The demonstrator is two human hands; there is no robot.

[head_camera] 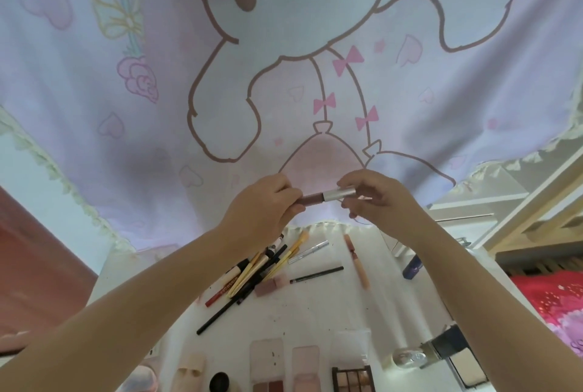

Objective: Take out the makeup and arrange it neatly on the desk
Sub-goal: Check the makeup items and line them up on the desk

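Both hands are raised above the white desk [315, 312], holding one lip gloss tube [325, 196] level between them. My left hand [265, 208] pinches its pinkish-brown body. My right hand [369, 199] grips its silver cap end. Below on the desk lies a loose pile of pencils and brushes [255, 271], a silver pen [309, 251], a black pencil [315, 274], a peach tube [358, 262] and a pink lipstick [271, 286]. Along the near edge stand several palettes [303, 366] in a row, and an open compact [454, 357] at the right.
A pale curtain [284, 60] printed with a cartoon rabbit hangs behind the desk. A dark blue bottle [411, 267] lies at the desk's right edge. A wooden frame [536, 202] and red bedding [549, 297] are at the right, a reddish surface [38, 259] at the left.
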